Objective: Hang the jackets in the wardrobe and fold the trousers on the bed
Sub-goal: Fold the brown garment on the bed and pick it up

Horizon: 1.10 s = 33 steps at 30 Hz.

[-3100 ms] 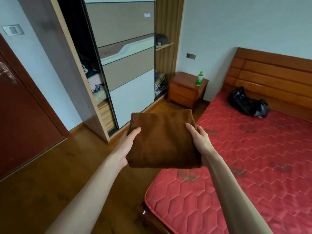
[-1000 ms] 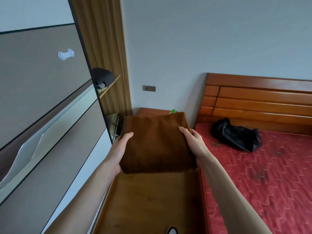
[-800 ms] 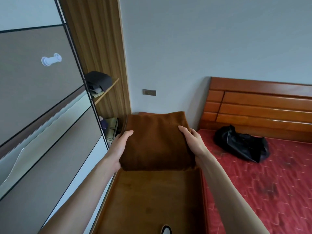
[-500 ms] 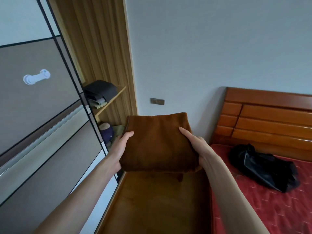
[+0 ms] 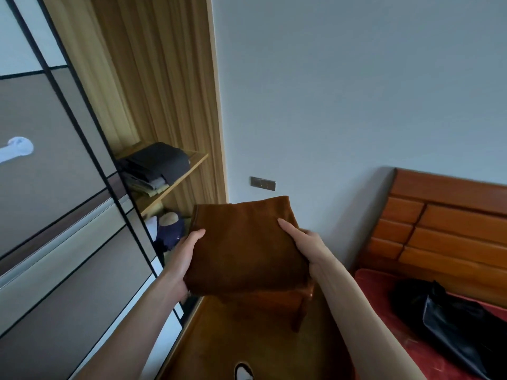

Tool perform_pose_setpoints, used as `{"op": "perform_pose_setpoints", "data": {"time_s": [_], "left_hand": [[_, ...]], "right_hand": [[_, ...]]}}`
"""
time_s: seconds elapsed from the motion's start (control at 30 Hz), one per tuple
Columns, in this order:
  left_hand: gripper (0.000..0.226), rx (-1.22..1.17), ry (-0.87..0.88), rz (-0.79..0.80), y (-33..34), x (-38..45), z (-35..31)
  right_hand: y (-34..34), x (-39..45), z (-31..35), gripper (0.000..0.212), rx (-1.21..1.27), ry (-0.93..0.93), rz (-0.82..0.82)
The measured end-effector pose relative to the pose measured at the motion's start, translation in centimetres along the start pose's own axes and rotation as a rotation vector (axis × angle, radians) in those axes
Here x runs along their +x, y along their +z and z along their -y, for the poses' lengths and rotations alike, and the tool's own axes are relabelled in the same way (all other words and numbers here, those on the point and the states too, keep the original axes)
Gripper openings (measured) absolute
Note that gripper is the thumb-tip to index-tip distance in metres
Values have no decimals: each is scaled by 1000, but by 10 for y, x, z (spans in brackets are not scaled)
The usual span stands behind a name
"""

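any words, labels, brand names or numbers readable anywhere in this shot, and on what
None can be read.
Folded brown trousers, held between the left hand and right hand: no tag or print shows.
Black leather jacket on the red mattress: no logo visible.
Grey wall plate: any marking is too small to read.
Stack of folded dark clothes on the wooden wardrobe shelf: no label shows.

Wardrobe (image 5: 68,215) left, bed (image 5: 384,286) right, nightstand (image 5: 274,300) between.
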<state>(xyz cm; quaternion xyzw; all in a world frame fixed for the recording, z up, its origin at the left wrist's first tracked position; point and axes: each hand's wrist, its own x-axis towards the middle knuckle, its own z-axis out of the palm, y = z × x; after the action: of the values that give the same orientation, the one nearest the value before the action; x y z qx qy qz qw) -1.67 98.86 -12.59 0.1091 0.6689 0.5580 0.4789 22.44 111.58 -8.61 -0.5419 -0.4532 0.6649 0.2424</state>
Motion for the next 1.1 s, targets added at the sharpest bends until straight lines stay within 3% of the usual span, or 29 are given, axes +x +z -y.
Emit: {"op": "perform_pose_setpoints", "data": {"time_s": [0.23,0.33,0.5,0.63,0.7,0.8,1.0,1.1], "left_hand": [[73,-141,7,-16,-6,76,-41],[62,-197,38,-41,-8,110,-67],[56,-274,84,-99,-19,157,-107],[64,-335,82,-162,-32,187,-133],[55,-321,103,-176,-35,194,-145],[42,-322,138,-225,-40,204,-159],[82,-364,187,-350,-57,242,-178],[81,-380,207,-402,-63,259,-194]], "right_hand": [[43,90,53,69,-55,-15,77],[65,134,84,62,-80,-33,118],[110,200,130,67,-149,-55,195],[146,238,154,60,-197,-98,247],[163,252,164,50,-212,-130,287],[185,274,176,56,-242,-178,335],[231,316,204,48,-315,-270,455],[254,342,218,52,-350,-292,525]]}}
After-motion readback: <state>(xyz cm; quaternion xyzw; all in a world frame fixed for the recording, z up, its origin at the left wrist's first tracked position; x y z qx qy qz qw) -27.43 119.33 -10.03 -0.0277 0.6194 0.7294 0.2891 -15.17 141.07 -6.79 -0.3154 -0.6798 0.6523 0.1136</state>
